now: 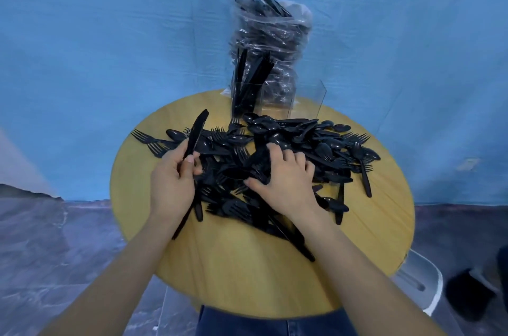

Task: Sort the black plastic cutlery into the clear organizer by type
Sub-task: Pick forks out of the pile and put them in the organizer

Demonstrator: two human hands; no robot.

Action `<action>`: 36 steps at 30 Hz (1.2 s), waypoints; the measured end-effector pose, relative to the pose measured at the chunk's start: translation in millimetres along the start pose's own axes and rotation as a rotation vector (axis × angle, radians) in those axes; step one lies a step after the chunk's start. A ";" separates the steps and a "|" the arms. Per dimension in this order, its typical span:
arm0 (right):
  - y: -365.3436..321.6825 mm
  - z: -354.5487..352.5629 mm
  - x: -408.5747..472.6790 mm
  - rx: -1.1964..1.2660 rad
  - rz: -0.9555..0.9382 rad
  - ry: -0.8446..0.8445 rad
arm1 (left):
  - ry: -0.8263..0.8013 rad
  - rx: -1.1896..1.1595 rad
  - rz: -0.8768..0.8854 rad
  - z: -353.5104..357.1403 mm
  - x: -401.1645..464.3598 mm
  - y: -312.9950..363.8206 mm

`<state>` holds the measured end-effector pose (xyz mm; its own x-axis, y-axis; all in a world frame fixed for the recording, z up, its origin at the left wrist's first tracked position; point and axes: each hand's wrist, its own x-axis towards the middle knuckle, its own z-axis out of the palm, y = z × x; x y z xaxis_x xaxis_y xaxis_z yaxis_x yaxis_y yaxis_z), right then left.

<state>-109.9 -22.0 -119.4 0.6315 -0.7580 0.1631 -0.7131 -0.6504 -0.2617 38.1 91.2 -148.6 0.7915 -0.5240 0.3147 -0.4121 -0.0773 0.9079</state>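
Picking knives: left hand (171, 184) grips a knife (195, 133) (organizer (247, 99) next); right hand (286, 179) rakes the pile (302, 143), fingers spread.

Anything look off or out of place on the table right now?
Nothing damaged. The cutlery pile is an unsorted heap of forks, spoons and knives, expected mid-sort. The clear organizer has knives in its left compartment only; the others look empty. A plastic bag of cutlery stands behind it. The left hand holds a knife.
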 end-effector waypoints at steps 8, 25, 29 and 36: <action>-4.8 -5.7 30.5 0.130 -0.075 0.021 | 0.050 -0.019 0.012 4.8 8.2 -6.2; -41.5 -19.7 58.4 0.444 -0.016 -0.145 | 0.046 -0.015 0.045 5.9 7.6 -8.2; -16.3 -30.4 43.8 0.500 0.011 -0.031 | 0.053 -0.011 0.049 6.8 7.5 -8.6; 30.1 -18.4 11.2 0.374 0.075 -0.006 | 0.029 0.020 0.062 8.5 7.6 -10.9</action>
<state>-129.9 -50.9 -108.0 0.5845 -0.8017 0.1250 -0.5975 -0.5295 -0.6022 44.7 80.8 -158.4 0.7768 -0.5033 0.3785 -0.4697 -0.0629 0.8806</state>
